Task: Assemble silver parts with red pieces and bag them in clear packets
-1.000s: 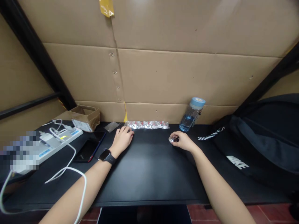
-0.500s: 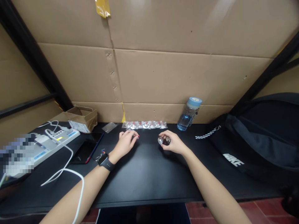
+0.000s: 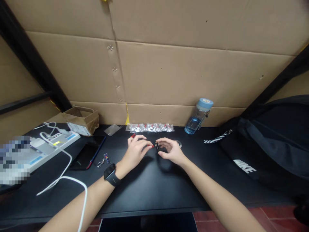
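Observation:
A small red piece (image 3: 152, 146) is pinched between the thumb and fingertips of my left hand (image 3: 136, 150); its exact kind is too small to tell. Close to its right, my right hand (image 3: 172, 150) grips a small round metal disc (image 3: 158, 147), turned nearly edge-on. A narrow gap seems to lie between the two held parts. Behind my right hand's knuckles shows the rim of another shiny round piece (image 3: 179, 144), partly hidden. Beyond my left fingers sits a second red piece (image 3: 133, 135). Clear packets (image 3: 152, 128) with round silvery parts and red bits lie in a row at the back.
A blue-capped water bottle (image 3: 198, 116) leans at the back right, beside a black backpack (image 3: 270, 145). On the left are a phone (image 3: 88, 153), a power strip (image 3: 70, 139), a white cable (image 3: 72, 177), a small cardboard box (image 3: 83, 119), a keyring (image 3: 104, 160) and a flat clear bag (image 3: 113, 130).
My left hand has moved right with the red piece, and my right hand slightly left, bringing them close together. The disc in my right hand has turned edge-on. The view has shifted slightly.

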